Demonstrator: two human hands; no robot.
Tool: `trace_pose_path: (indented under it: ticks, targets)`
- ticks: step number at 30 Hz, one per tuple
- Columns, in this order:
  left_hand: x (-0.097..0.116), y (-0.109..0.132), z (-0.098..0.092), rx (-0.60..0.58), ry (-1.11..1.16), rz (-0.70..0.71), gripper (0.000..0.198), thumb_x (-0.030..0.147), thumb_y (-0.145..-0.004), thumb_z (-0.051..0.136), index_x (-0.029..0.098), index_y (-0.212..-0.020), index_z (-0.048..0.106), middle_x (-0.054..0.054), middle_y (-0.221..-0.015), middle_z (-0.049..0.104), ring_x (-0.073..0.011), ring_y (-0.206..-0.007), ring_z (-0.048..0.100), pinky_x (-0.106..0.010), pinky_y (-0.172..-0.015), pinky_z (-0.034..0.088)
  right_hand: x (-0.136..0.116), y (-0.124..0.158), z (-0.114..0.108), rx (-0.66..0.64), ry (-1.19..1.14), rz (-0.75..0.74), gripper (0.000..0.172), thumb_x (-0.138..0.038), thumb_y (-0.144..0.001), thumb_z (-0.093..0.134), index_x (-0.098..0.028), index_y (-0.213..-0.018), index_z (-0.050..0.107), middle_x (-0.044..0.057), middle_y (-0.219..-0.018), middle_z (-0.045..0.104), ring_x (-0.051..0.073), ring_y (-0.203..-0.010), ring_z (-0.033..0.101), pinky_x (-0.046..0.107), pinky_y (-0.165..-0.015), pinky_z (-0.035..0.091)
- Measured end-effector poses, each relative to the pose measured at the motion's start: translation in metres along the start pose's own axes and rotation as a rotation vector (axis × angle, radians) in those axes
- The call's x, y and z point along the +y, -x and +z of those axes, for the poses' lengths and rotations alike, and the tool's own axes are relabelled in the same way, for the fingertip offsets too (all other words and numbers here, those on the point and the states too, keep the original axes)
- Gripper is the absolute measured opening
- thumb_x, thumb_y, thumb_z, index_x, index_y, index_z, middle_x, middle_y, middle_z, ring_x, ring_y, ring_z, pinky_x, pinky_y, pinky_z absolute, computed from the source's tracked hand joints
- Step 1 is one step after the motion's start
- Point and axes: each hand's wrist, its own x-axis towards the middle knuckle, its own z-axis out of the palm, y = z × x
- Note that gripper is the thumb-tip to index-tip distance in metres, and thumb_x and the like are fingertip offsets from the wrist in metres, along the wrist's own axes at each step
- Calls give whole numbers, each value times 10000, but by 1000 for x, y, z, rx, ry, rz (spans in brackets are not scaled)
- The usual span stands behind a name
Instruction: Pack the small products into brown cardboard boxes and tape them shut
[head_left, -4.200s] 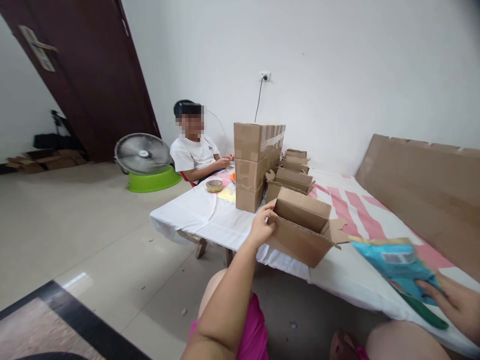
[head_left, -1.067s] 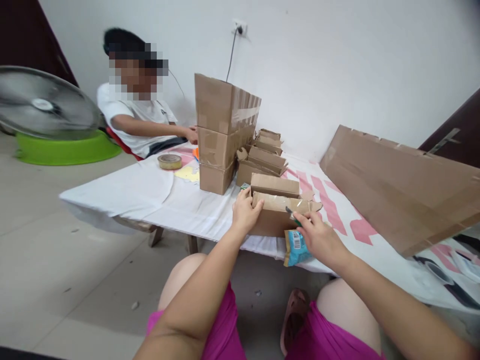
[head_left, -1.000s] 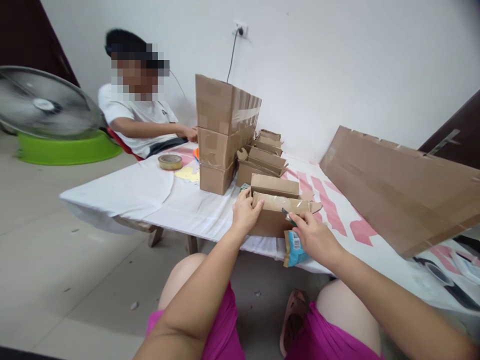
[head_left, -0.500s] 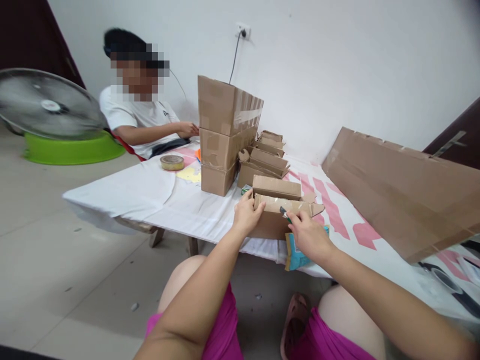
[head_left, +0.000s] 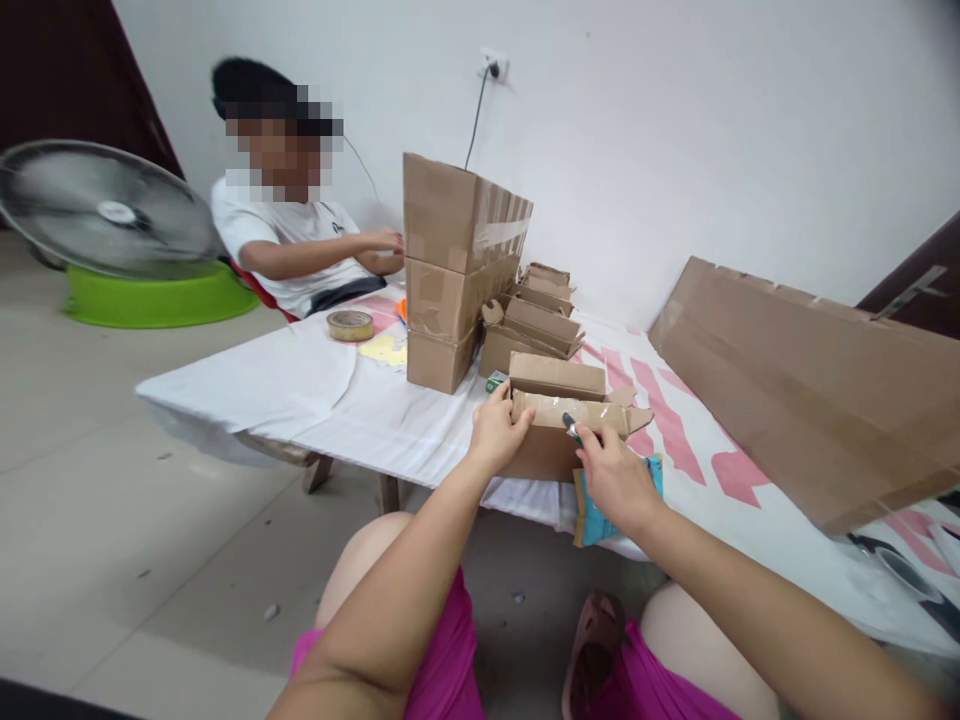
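Note:
A small cardboard box (head_left: 551, 450) with taped top flaps sits at the near edge of the low table (head_left: 315, 390). My left hand (head_left: 496, 432) is closed on the box's left end. My right hand (head_left: 611, 478) is closed on a small green-handled cutter (head_left: 571, 427), whose tip lies on the tape along the box's top flap. A blue packet (head_left: 594, 515) lies under my right hand, half over the table's edge.
A stack of three taped boxes (head_left: 454, 270) and several open boxes (head_left: 536, 325) stand behind. A tape roll (head_left: 350, 324) lies at the left. A seated person (head_left: 300, 235) works at the far side. A large cardboard sheet (head_left: 810, 370) leans at the right. A fan (head_left: 105, 215) stands on the floor.
Earlier the box stood open and my right hand held the blue packet. Now the flaps are down, the packet lies on the table, and the cutter has slid leftward along the tape.

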Motion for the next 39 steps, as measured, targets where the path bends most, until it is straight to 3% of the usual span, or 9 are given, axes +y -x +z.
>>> trace_pose_path:
  ticks: [3,8,11,22,30,37,39]
  targets:
    - [1,0,0,6,-12,-5,261,283,-799,580,176,-562,563,-104,-1368,508,-278,-1169,554,-423,-971,451,4,-1,4,23,-140,51,386,-224,-930,368,-176,-1289,500,118,-1051,567,207,-812,618,339,-697,510]
    - [0,0,1,5,-17,3,248,286,-805,574,178,-581,576,-92,-1387,489,-277,-1198,532,-434,-976,446,16,-8,13,76,-462,89,353,-231,-912,385,-197,-1211,570,82,-1048,609,192,-970,609,354,-856,501]
    - [-1,0,2,-1,-19,0,253,291,-805,573,178,-578,571,-95,-1392,484,-282,-1212,519,-443,-979,443,19,-10,13,53,-544,102,350,-234,-901,396,-186,-1191,587,80,-1020,625,195,-972,613,358,-838,509]
    - [-3,1,4,14,-19,-2,240,317,-807,565,176,-615,601,-94,-1389,483,-279,-1206,521,-436,-993,439,7,5,-4,52,-195,27,369,-258,-922,394,-214,-1264,524,84,-1051,571,189,-834,616,300,-706,496]
    - [-7,1,6,28,10,9,218,320,-796,574,181,-635,620,-72,-1383,488,-260,-1207,520,-402,-1008,438,15,-5,-7,-12,-303,0,346,-253,-915,420,-235,-1228,566,60,-998,593,168,-820,613,295,-721,498]
    - [-5,0,5,18,6,12,225,327,-805,564,178,-650,631,-84,-1369,498,-261,-1191,533,-395,-1009,437,19,-3,-7,-54,-216,-28,352,-271,-922,412,-235,-1241,557,67,-1034,588,178,-837,615,290,-714,497]
    - [-5,1,4,15,12,9,224,325,-805,561,176,-654,631,-83,-1369,497,-259,-1189,535,-387,-1015,434,26,-2,-6,-50,-171,42,355,-276,-917,415,-226,-1237,561,79,-1059,585,186,-821,616,306,-698,499]
